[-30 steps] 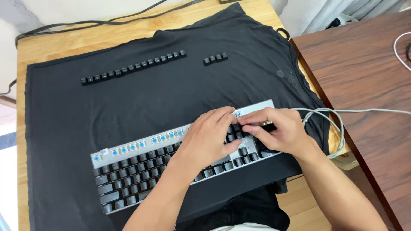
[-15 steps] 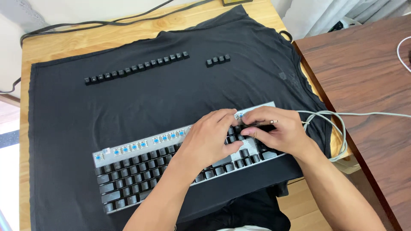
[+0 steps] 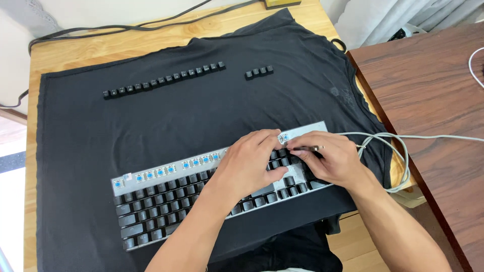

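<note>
A silver keyboard with black keycaps lies tilted on a black cloth. Its top row is stripped, showing blue switches. My left hand presses flat on the keyboard's right half. My right hand sits at the right end, pinching a thin metal keycap puller over the keys. A long row of removed black keycaps lies at the far side of the cloth, with a short row of keycaps to its right.
The cloth covers a light wooden table. A dark wooden table adjoins on the right. The keyboard's grey cable loops off the right edge. Black cables run along the far edge.
Both hands stay on the keyboard's right end with only small finger shifts. The view has drifted slightly.
</note>
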